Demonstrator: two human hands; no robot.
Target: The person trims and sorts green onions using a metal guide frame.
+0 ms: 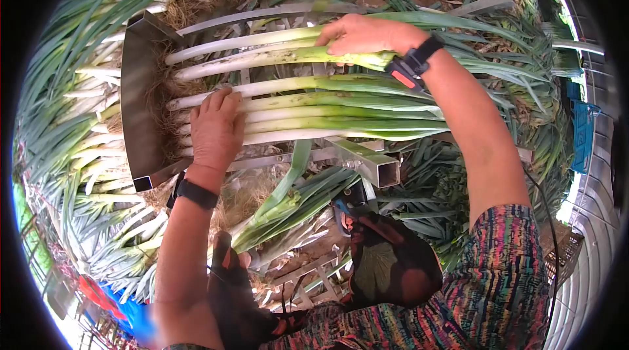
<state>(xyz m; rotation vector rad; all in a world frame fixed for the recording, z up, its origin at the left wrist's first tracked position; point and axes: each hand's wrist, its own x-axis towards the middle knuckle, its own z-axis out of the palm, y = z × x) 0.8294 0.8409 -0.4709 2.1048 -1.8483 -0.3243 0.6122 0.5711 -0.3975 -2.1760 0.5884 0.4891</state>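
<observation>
Several long leeks (341,100) lie side by side across a metal rack, white root ends toward a metal end plate (141,98) at the left. My left hand (216,128) is laid over the white shanks close to the roots, its fingers together and curled around the lower group. Farther up, my right hand (370,34) grips the upper leeks (262,55) where white turns green, thumb and fingers bent around them. Its fingertips are partly hidden by the stems. A gap separates the upper leeks from the lower group.
Heaps of leeks (98,186) surround the rack at the left and back. A square metal tube (386,172) juts toward me at the front. Loose leeks (295,209) lie beside my legs. A blue crate (582,134) stands at the far right.
</observation>
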